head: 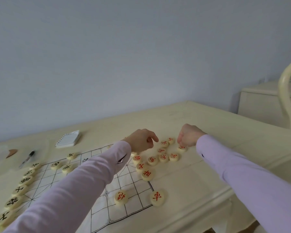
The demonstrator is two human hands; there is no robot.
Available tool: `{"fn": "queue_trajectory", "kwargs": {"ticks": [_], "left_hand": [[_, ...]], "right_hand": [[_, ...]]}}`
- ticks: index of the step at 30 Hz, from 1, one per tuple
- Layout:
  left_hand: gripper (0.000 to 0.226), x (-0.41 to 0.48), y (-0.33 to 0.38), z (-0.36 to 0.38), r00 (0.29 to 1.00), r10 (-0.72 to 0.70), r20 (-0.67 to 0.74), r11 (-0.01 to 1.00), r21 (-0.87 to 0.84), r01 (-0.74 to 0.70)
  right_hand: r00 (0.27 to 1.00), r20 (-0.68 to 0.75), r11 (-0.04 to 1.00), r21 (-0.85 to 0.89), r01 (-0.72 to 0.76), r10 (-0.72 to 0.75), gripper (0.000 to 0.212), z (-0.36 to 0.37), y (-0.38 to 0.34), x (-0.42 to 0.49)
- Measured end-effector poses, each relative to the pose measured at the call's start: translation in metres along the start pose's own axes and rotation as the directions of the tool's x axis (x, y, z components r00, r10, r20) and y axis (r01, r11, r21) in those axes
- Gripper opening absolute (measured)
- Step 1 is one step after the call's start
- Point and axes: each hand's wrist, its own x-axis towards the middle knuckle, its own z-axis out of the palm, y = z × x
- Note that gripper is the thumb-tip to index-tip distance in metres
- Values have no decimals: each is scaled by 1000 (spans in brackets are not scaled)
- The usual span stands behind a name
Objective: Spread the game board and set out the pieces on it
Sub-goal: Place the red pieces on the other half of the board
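Left hand (141, 142) curled over game board (129, 180), contents unclear. Right hand (189, 137) fisted over red pieces (163, 158) toward table's (208, 118) far edge, grip unclear.

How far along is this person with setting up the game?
The board is spread, and black pieces line its left edge. The left hand and right hand are at the heap of red pieces beside the board's far corner. Most still need placing; only two reds sit near the right edge.

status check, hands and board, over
Left hand and right hand curled over the bunched red pieces, grip unclear. Board spread, black pieces lined along its left edge. Nothing blocking.
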Motion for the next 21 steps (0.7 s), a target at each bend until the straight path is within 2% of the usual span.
{"fn": "queue_trajectory", "kwargs": {"ticks": [3, 6, 12, 17, 21], "left_hand": [[35, 3, 4, 1, 999, 38, 26, 999, -16, -37], [35, 6, 7, 4, 993, 80, 82, 997, 2, -80], [37, 8, 8, 6, 978, 94, 188, 992, 66, -108], [27, 6, 9, 8, 991, 65, 118, 996, 53, -72], [25, 7, 12, 10, 993, 78, 84, 995, 59, -83]], "right_hand": [[1000, -14, 998, 54, 22, -21, 30, 1, -1, 5], [991, 12, 986, 102, 128, -130, 25, 1, -2, 4], [931, 160, 933, 207, 294, -329, 11, 3, -12, -12], [881, 225, 906, 180, 383, -417, 14, 11, -23, -21], [887, 206, 911, 112, 397, -413, 13, 15, -31, -21]]}}
